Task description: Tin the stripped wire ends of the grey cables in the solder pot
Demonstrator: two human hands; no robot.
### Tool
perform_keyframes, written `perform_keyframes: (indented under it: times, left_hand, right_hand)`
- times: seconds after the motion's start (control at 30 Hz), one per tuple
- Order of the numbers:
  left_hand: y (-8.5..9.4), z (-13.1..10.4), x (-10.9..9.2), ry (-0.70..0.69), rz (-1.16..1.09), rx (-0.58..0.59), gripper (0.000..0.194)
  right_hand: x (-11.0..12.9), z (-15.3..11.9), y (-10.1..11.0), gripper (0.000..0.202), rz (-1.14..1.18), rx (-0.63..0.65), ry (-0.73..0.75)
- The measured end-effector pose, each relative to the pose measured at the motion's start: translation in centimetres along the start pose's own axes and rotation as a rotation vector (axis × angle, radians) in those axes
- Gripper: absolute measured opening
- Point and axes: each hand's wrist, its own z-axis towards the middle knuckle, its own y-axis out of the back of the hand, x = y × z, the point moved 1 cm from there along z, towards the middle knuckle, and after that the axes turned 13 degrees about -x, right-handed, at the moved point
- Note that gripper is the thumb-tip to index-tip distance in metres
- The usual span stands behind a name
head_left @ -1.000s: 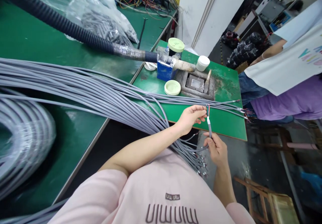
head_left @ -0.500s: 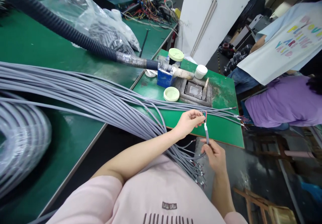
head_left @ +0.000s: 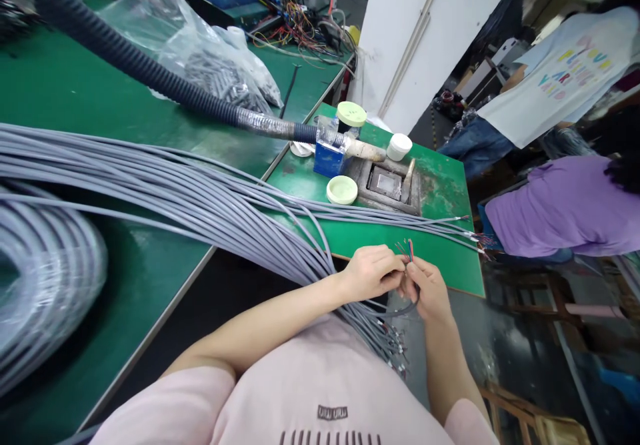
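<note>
My left hand (head_left: 376,272) and my right hand (head_left: 429,287) meet over the near edge of the green board. Both pinch the end of one grey cable, where thin coloured wires (head_left: 411,250) fan out upward between the fingertips. The grey cable (head_left: 406,311) curves below my right hand. A thick bundle of grey cables (head_left: 210,198) runs from the left, some lying across the board just beyond my hands. Other cable ends (head_left: 390,341) with stripped tips hang down below my left wrist.
On the green board (head_left: 440,185) are a framed metal pot (head_left: 387,183), a blue box (head_left: 329,157), round tubs (head_left: 399,146) and a hose nozzle (head_left: 367,149). A cable coil (head_left: 55,285) lies left. Two people (head_left: 560,208) are at the right.
My hands have come together at the cable end. My left hand moved down and my right hand up, and the coloured wires now spread apart above the fingers.
</note>
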Motion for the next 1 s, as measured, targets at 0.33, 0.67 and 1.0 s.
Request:
perform_keyframes:
  times: [0.33,0.67,1.0]
  left_hand:
    - [-1.5,-0.2,-0.8,0.661,-0.794,-0.204,0.036]
    - [1.9,0.3,0.0,0.653,-0.549,-0.398,0.031]
    - [8.8,-1.8,4.7,0.034,0.53,-0.147,0.016]
  right_hand:
    - [0.3,-0.2,0.3,0.016,-0.222,-0.263,0.431]
    - [3.2,2.3,-1.0,0.01,-0.505,-0.176,0.706]
    - [7.2,11.3,-5.2,0.02,-0.72,0.012,0.719]
